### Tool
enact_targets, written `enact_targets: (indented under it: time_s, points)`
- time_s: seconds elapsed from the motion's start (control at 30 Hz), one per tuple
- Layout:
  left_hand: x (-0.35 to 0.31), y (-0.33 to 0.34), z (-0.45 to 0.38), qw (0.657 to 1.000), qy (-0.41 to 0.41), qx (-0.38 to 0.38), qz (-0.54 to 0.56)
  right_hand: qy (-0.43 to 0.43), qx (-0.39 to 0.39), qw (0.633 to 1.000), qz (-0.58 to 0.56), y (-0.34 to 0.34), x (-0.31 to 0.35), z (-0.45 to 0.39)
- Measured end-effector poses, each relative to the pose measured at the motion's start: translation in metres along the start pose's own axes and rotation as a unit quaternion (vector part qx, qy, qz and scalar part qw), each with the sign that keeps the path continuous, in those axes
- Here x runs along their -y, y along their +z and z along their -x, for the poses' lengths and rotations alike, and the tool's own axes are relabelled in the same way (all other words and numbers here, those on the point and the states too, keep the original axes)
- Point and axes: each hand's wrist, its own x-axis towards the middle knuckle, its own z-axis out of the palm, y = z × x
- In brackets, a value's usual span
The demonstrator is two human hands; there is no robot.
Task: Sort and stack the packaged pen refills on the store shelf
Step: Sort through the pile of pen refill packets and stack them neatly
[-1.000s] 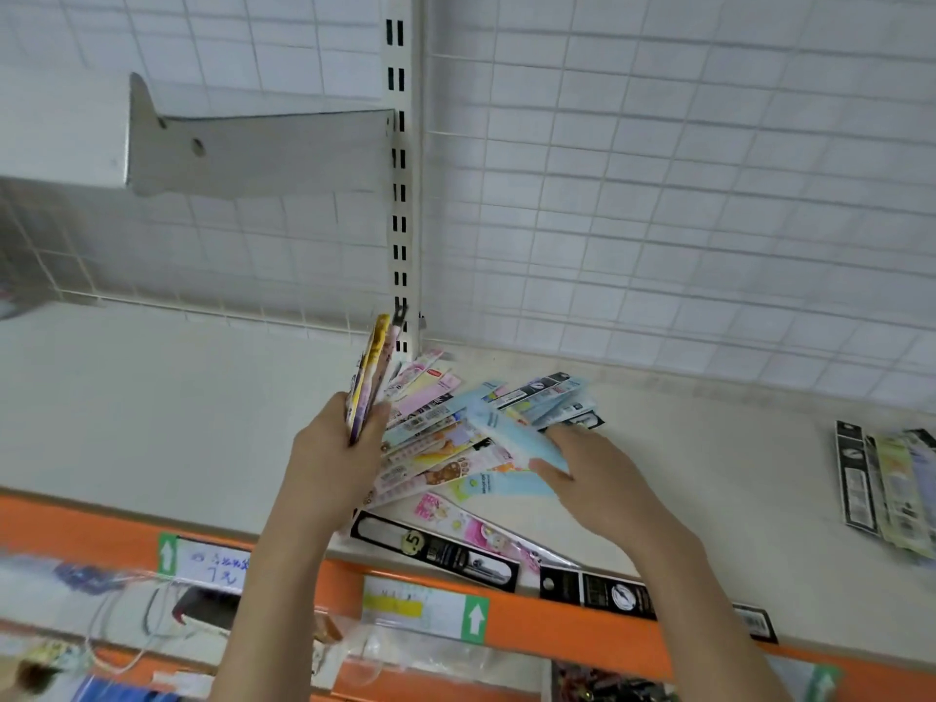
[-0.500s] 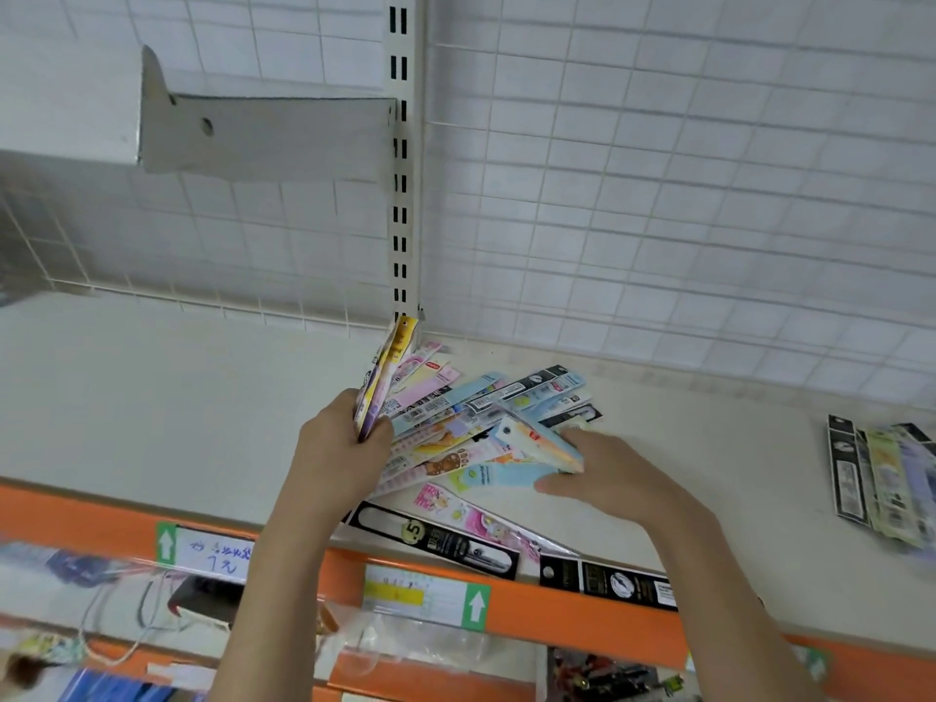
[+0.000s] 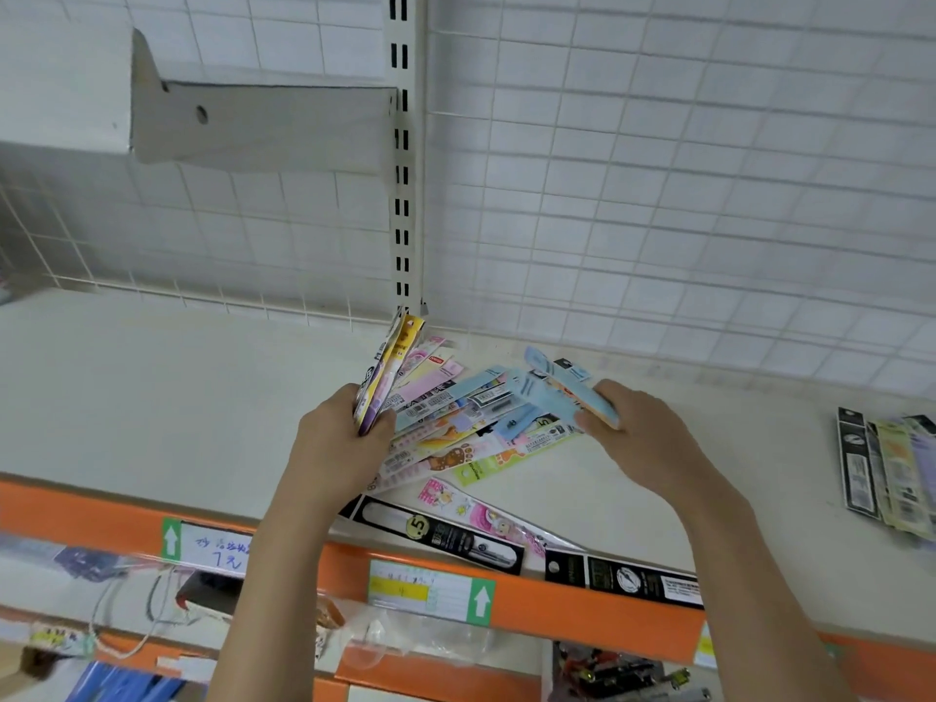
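Head view: black packets overhang the cream shelf's (image 3: 152, 397) orange front edge. Behind them, the left hand (image 3: 334, 443) grips an upright bundle of colourful refill packets (image 3: 387, 372); the right hand (image 3: 643, 433) pinches pale-blue packets (image 3: 557, 397) above the fanned pile (image 3: 456, 438). Bare shelf stretches left.

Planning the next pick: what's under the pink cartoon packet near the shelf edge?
The pink packet lies across a black packet, which rests on the shelf. Anything beneath their overlap is hidden.

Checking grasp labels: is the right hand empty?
No, the right hand pinches light blue packets lifted off the loose pile.
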Motion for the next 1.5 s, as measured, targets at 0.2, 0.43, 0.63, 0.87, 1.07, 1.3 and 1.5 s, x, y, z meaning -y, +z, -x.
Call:
enact_targets:
  time_s: [0.2, 0.43, 0.63, 0.87, 1.07, 1.3, 1.5]
  points:
    - [-0.003, 0.009, -0.01, 1.0, 0.011, 0.009, 0.0, 0.021, -0.069, 0.992, -0.105, -0.002, -0.007, 0.001]
    - [-0.018, 0.016, -0.021, 0.999, 0.023, -0.015, 0.018, 0.017, -0.222, 0.951, -0.213, -0.019, 0.005, 0.0]
    - [-0.023, 0.024, -0.031, 1.0, 0.025, -0.006, 0.013, 0.047, -0.254, 0.903, -0.344, -0.001, 0.002, -0.009]
    - [-0.024, 0.034, -0.049, 0.998, 0.008, 0.053, -0.045, 0.122, -0.149, 0.908, -0.372, 0.02, -0.016, -0.014]
    - [-0.021, 0.051, -0.073, 0.98, -0.025, 0.118, -0.161, 0.205, -0.176, 0.9, -0.343, 0.017, -0.016, -0.014]
    - [-0.019, 0.062, -0.082, 0.963, -0.045, 0.152, -0.22, 0.182, -0.186, 0.934, -0.244, 0.013, -0.015, -0.023]
    - [-0.014, 0.052, -0.09, 0.969, -0.033, 0.145, -0.198, 0.156, -0.032, 0.979, -0.131, 0.011, -0.002, -0.051]
